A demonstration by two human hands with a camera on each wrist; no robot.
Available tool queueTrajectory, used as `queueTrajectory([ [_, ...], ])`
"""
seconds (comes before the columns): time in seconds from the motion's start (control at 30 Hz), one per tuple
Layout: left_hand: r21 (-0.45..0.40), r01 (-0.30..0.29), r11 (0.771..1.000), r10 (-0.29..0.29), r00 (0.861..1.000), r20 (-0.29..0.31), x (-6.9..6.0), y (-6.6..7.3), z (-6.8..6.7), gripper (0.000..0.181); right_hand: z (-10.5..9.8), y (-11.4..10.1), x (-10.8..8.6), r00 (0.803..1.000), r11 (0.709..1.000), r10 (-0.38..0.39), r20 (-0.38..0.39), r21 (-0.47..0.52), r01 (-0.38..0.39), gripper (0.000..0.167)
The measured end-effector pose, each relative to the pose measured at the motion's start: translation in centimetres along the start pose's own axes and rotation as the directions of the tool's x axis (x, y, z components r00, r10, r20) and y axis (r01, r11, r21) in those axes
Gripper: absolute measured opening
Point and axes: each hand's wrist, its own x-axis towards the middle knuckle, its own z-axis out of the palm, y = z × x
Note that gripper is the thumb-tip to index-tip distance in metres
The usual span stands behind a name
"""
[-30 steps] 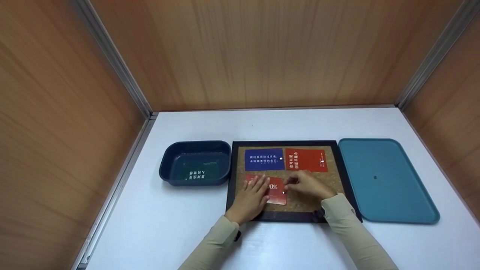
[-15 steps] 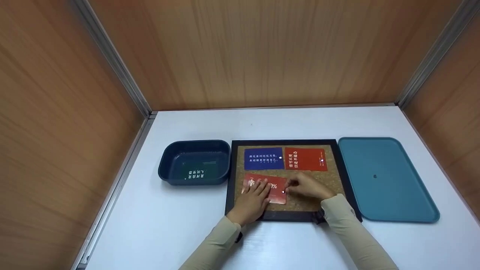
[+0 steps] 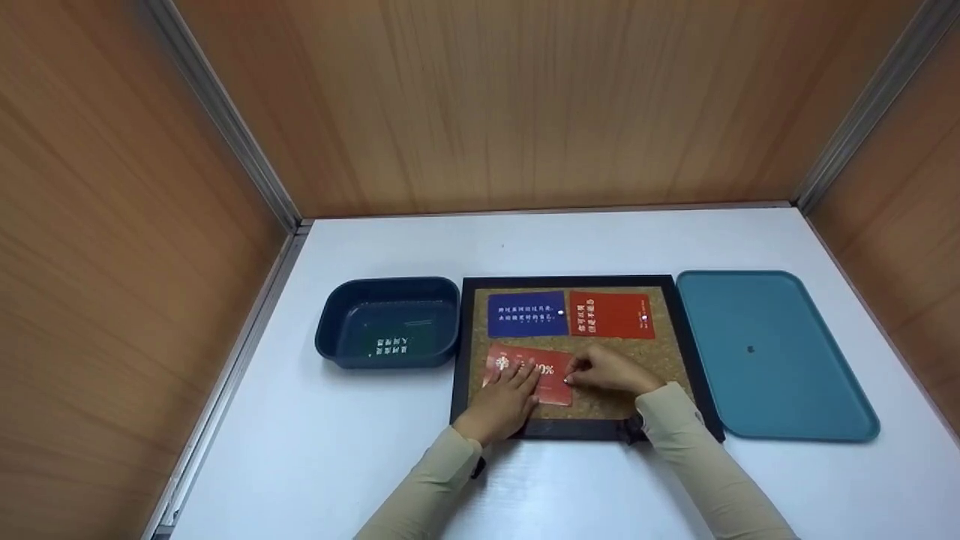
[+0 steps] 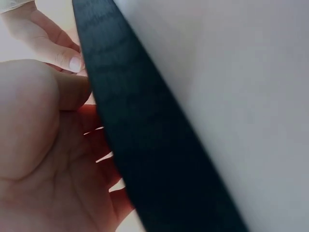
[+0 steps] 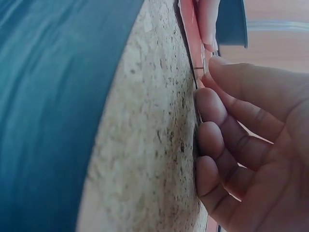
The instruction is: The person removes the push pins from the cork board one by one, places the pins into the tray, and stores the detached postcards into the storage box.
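My left hand point(image 3: 499, 405) lies flat on a red card point(image 3: 555, 388) with white print, fingers spread and pressing it to the cork board point(image 3: 600, 406). At that card's right edge my right hand point(image 3: 613, 370) pinches a thumbtack point(image 3: 565, 380) between thumb and forefinger. In the right wrist view the thumbtack's thin shaft point(image 5: 199, 68) shows between the card and the fingertips; how deep it sits I cannot tell. Above, a blue card point(image 3: 525, 315) and another red card point(image 3: 615, 315) each have a small shiny tack near the right edge.
The board's black frame point(image 3: 570, 282) borders the cork. To its left stands a dark blue bin point(image 3: 327, 330) with a green card point(image 3: 386, 341) inside. A teal tray point(image 3: 780, 360) lies to the right, bearing one small dark object point(image 3: 751, 349). Wooden panels point(image 3: 555, 105) enclose the white table point(image 3: 300, 450).
My right hand has shifted slightly left, its fingertips now at the thumbtack on the lower red card. The left fingers have shifted a little, uncovering more print on the card's left.
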Motion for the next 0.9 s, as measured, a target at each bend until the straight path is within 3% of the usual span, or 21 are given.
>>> queueTrajectory([
  [0.47, -0.017, 0.009, 1.000, -0.008, 0.999, 0.031, 0.26, -0.13, -0.16, 0.050, -0.04, -0.14, 0.28, 0.999, 0.999, 0.044, -0.008, -0.002, -0.044, 0.007],
  [0.9, -0.010, 0.013, 1.000, -0.013, 0.999, 0.039, 0.37, 0.01, -0.13, 0.050, -0.04, 0.07, 0.37, 1.000, 1.000, 0.019, 0.015, -0.012, -0.019, 0.011],
])
